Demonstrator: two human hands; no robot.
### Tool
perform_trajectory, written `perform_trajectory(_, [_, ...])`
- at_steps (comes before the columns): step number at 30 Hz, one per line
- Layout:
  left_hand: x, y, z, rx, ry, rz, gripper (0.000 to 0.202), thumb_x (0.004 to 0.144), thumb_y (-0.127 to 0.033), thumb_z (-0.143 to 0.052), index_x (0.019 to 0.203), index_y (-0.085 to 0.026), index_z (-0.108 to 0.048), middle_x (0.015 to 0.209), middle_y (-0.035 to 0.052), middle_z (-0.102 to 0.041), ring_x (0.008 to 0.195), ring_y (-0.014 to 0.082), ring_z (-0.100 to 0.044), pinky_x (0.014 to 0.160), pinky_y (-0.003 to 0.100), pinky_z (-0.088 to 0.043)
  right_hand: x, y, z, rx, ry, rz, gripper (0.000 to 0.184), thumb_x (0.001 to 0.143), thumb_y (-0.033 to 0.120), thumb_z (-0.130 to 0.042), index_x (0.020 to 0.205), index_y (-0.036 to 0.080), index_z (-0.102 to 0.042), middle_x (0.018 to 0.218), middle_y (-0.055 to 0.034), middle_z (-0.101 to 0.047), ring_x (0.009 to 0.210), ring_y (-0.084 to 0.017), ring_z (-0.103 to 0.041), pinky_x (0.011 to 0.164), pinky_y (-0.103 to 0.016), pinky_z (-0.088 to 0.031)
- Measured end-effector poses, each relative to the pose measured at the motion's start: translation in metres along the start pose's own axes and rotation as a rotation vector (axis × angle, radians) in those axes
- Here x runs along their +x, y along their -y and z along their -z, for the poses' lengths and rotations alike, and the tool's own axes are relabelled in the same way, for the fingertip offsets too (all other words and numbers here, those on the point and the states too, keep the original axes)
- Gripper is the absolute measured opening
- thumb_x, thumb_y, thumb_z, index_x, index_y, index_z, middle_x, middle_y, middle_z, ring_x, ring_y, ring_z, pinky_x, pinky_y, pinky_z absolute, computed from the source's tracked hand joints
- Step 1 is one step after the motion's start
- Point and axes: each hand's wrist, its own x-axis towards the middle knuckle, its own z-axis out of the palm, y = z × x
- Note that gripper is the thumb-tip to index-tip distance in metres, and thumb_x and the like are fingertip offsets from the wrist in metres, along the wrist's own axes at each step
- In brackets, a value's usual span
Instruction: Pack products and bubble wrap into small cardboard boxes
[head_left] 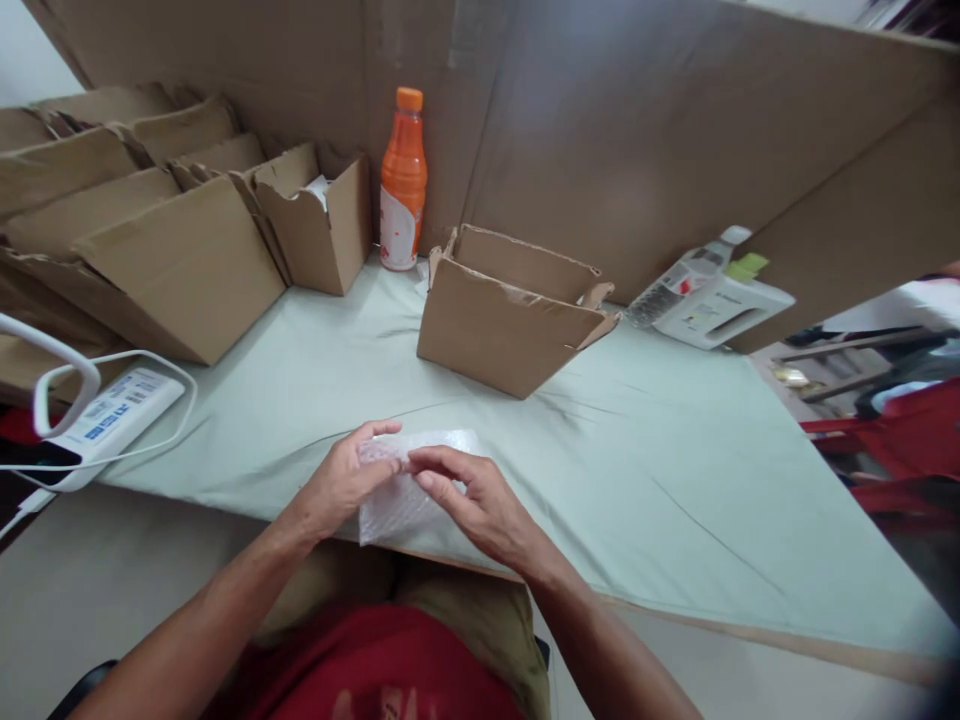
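Note:
At the front edge of the table I hold a piece of clear bubble wrap [409,505], which looks like a flat sheet or pouch. My left hand [349,480] grips its left side, with the thumb on top and the other fingers partly hidden behind the plastic. Over the middle of the wrap, my right hand [480,500] has thumb and forefinger bent together, and their tips meet the plastic close to my left thumb. Whether anything lies inside the wrap cannot be made out. Beyond both hands stands an open cardboard box [499,325].
Several cardboard boxes [172,265] crowd the left side. An orange bottle [403,190] stands at the back. A clear plastic bottle [686,275] and a white jug [720,310] lean at back right. A white power strip [124,415] with a cable lies left on the pale green cloth [637,460].

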Motion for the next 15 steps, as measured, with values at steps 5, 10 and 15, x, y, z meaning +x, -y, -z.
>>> perform_trajectory(5, [0.009, 0.005, 0.011, 0.406, -0.174, -0.093, 0.057, 0.080, -0.033, -0.058, 0.134, -0.016, -0.055, 0.072, -0.0023, -0.059, 0.061, 0.0153, -0.054, 0.060, 0.027, -0.044, -0.003, -0.022, 0.014, -0.157, -0.164, -0.079, 0.021, 0.094, 0.027, -0.057, 0.105, 0.019, -0.072, 0.106, -0.0071, -0.075, 0.090, -0.019, -0.068, 0.080, -0.031, -0.053])
perform_trajectory(10, [0.015, 0.007, 0.020, 0.851, -0.203, -0.067, 0.061, 0.083, -0.027, -0.056, 0.142, -0.016, -0.050, 0.079, 0.0013, -0.065, 0.071, 0.0199, -0.059, 0.071, 0.031, -0.045, -0.001, -0.046, 0.010, -0.225, -0.131, -0.099, 0.020, 0.091, 0.022, -0.057, 0.106, 0.021, -0.071, 0.105, -0.0057, -0.075, 0.088, -0.018, -0.067, 0.081, -0.032, -0.052])
perform_trajectory(15, [0.013, 0.012, 0.028, 1.049, -0.252, -0.064, 0.058, 0.088, -0.025, -0.055, 0.144, -0.016, -0.047, 0.101, 0.0067, -0.070, 0.093, 0.0245, -0.066, 0.083, 0.034, -0.047, 0.002, -0.054, 0.004, -0.235, -0.131, -0.076, 0.021, 0.090, 0.021, -0.055, 0.104, 0.021, -0.071, 0.107, -0.0061, -0.074, 0.092, -0.019, -0.067, 0.085, -0.033, -0.052])
